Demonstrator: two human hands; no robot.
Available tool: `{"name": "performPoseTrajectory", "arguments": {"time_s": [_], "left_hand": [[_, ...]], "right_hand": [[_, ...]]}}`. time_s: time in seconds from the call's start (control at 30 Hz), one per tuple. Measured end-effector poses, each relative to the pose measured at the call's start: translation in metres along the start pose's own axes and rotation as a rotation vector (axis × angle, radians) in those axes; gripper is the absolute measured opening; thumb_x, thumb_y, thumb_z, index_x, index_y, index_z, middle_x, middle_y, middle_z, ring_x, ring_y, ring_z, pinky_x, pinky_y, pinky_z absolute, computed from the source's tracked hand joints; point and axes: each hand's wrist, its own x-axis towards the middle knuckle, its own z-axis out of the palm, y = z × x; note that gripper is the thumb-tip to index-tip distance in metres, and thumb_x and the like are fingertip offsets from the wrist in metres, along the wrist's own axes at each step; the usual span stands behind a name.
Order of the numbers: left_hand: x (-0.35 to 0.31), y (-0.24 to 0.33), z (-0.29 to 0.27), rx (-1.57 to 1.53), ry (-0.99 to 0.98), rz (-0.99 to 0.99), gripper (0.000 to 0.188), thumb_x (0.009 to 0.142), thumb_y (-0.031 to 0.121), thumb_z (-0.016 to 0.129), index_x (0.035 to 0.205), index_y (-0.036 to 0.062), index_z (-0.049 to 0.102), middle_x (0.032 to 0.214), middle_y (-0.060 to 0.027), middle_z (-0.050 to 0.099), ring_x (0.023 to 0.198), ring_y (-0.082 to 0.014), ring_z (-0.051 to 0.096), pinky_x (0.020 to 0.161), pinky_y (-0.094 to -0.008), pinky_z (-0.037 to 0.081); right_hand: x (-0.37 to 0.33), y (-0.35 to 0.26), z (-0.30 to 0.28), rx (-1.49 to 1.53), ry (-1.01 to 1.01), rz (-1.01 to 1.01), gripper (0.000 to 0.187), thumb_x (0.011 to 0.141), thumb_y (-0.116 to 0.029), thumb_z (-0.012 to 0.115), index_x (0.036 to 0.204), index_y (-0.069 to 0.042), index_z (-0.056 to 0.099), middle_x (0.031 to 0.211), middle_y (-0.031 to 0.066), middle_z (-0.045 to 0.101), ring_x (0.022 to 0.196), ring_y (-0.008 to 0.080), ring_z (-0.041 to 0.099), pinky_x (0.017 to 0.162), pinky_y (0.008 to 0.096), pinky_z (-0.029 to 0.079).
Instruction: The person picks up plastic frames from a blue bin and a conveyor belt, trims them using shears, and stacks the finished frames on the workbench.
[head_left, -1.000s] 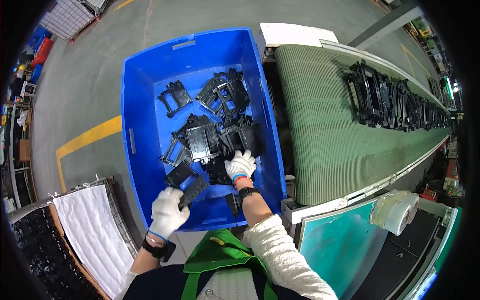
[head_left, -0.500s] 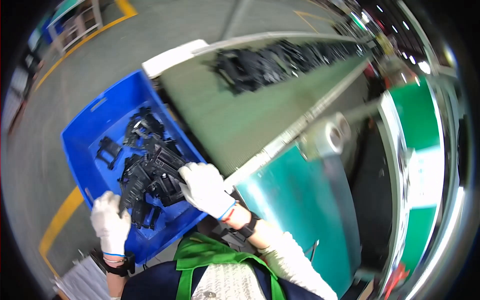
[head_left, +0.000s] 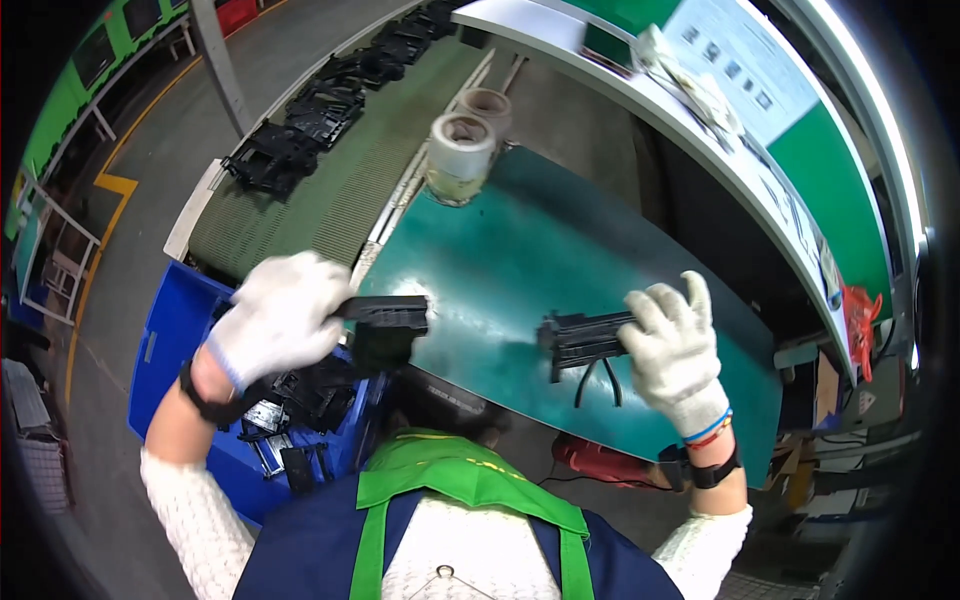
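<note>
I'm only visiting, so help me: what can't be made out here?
In the head view:
Black part: gripped end hidden by the left hand.
Second black part: gripped end hidden by the right hand.
Blue bin: contents partly covered by the left forearm.
Conveyor: far end cut off by the top edge.
White sheet: details too small.

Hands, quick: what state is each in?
Left hand: closed, holding a black plastic part.
Right hand: closed, holding another black plastic part.
</note>
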Motion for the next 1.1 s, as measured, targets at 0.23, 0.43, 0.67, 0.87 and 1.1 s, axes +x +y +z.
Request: {"name": "performPoseTrajectory", "arguments": {"time_s": [0.23, 0.43, 0.67, 0.87, 1.1], "left_hand": [[0.196, 0.041, 0.087, -0.197, -0.664, 0.125, 0.042, 0.087, 0.025, 0.064, 0.124, 0.0114, 0.078, 0.101, -0.0155, 0.079, 0.091, -0.0323, 0.074, 0.084, -0.0428, 0.057], [0.288, 0.09, 0.163, -0.041, -0.876, 0.14, 0.041, 0.084, 0.024, 0.068, 0.122, 0.0131, 0.08, 0.106, -0.0142, 0.079, 0.097, -0.0315, 0.075, 0.087, -0.0426, 0.058], [0.3, 0.115, 0.186, 0.199, -0.426, 0.084, 0.047, 0.086, 0.027, 0.069, 0.13, 0.011, 0.074, 0.128, -0.0131, 0.074, 0.119, -0.0329, 0.068, 0.103, -0.0453, 0.053], [0.217, 0.083, 0.164, -0.111, -0.019, -0.121, 0.061, 0.093, 0.032, 0.068, 0.148, 0.0062, 0.058, 0.152, -0.0192, 0.058, 0.139, -0.0366, 0.055, 0.118, -0.0457, 0.043], [0.155, 0.024, 0.221, -0.926, -0.071, -0.501, 0.063, 0.099, 0.034, 0.069, 0.152, 0.0022, 0.056, 0.142, -0.0116, 0.067, 0.127, -0.0198, 0.063, 0.107, -0.036, 0.05]], "right_hand": [[-0.14, 0.099, 0.018, -0.247, -0.611, 0.151, 0.018, 0.073, -0.016, 0.075, 0.09, -0.018, 0.082, 0.103, 0.0023, 0.073, 0.112, 0.0245, 0.063, 0.111, 0.0506, 0.044], [-0.205, 0.154, 0.068, -0.082, -0.977, 0.27, 0.018, 0.081, -0.017, 0.078, 0.096, -0.024, 0.085, 0.103, -0.0007, 0.074, 0.112, 0.0219, 0.063, 0.109, 0.0443, 0.044], [-0.216, 0.186, 0.15, -0.043, -0.906, 0.202, 0.031, 0.079, -0.015, 0.08, 0.109, -0.022, 0.082, 0.122, 0.0028, 0.072, 0.122, 0.0251, 0.061, 0.11, 0.0445, 0.044], [-0.204, 0.152, 0.145, 0.169, -0.153, 0.343, 0.046, 0.081, -0.013, 0.077, 0.127, -0.016, 0.071, 0.136, 0.0116, 0.065, 0.132, 0.0343, 0.057, 0.112, 0.0491, 0.043], [-0.209, 0.028, 0.142, 0.754, -0.07, 0.765, 0.05, 0.09, -0.027, 0.078, 0.134, -0.008, 0.068, 0.135, 0.0191, 0.067, 0.128, 0.0383, 0.061, 0.111, 0.0488, 0.047]]}}
